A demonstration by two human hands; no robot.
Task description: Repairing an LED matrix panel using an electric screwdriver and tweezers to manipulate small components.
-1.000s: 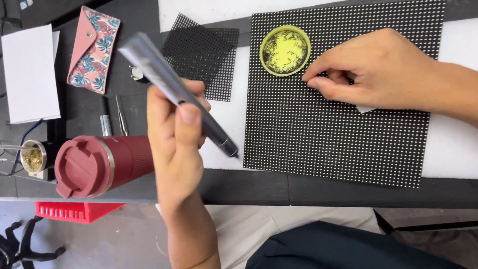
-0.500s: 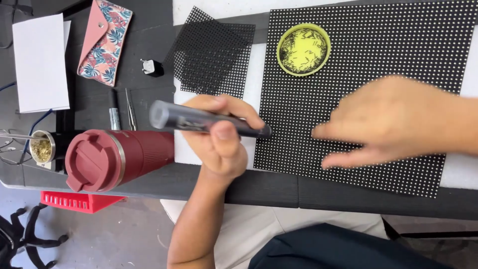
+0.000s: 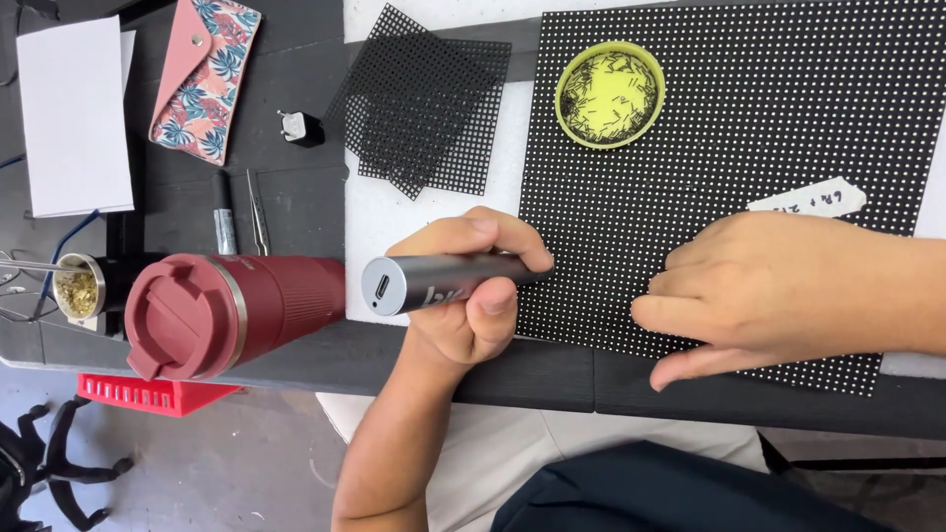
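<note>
Left hand [image 3: 463,296] is wrapped tight around the grey driver [image 3: 443,280], and the tool has swung over since half a second ago: it now lies nearly level, blunt port end facing away from the panel [image 3: 749,148], tip pushed in at the panel's left edge and hidden behind the fingers. A second ago it stood up steep, tip down off the panel. Right hand [image 3: 778,296] has dropped from beside the yellow cap to the panel's lower part; it lies flat, fingers loosely spread, holding nothing, pressing the panel down. So the tool looks brought in to the panel's edge while the other hand steadies it.

Outward: the yellow cap [image 3: 610,94] of small dark bits sits on the panel's upper part. A white label [image 3: 808,200] lies on the panel just above the right hand. Left of the panel, two mesh sheets [image 3: 424,103] overlap. Farther left stand a red tumbler [image 3: 222,310], tweezers [image 3: 258,212], and a floral pouch [image 3: 205,74].
</note>
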